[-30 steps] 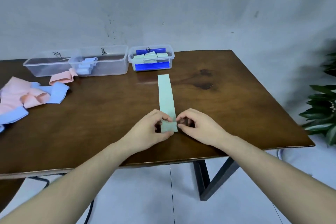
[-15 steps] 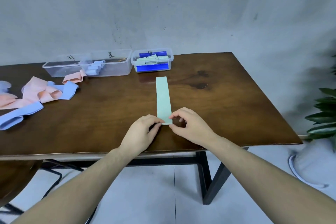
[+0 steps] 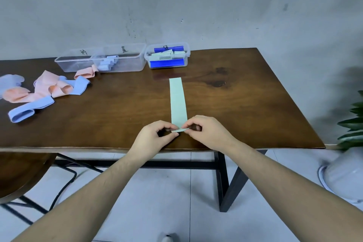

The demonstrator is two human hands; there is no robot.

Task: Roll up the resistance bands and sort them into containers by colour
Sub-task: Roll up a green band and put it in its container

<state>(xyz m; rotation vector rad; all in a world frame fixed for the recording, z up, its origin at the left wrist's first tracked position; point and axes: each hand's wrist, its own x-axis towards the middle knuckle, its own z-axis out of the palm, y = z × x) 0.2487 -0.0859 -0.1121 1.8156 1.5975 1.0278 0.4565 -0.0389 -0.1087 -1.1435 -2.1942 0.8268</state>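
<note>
A pale green resistance band [image 3: 177, 100] lies flat and straight on the wooden table [image 3: 121, 112], running away from me. Its near end is folded up into a small roll. My left hand [image 3: 155, 139] pinches that rolled end from the left, and my right hand [image 3: 206, 133] pinches it from the right. At the back stand three clear containers: a left one [image 3: 68, 65], a middle one [image 3: 127, 61] holding rolled light blue bands, and a right one with blue clips [image 3: 167, 59] holding rolled green bands.
Loose pink bands [image 3: 49, 88] and light blue bands [image 3: 29, 110] lie in a heap at the table's left. A dark stool [image 3: 21, 175] stands at the lower left. A potted plant [image 3: 351, 127] in a white pot stands right of the table.
The near end of the green band has been turned over into a small roll between my fingers. The camera view has shifted, so the table sits higher and further left in the frame.
</note>
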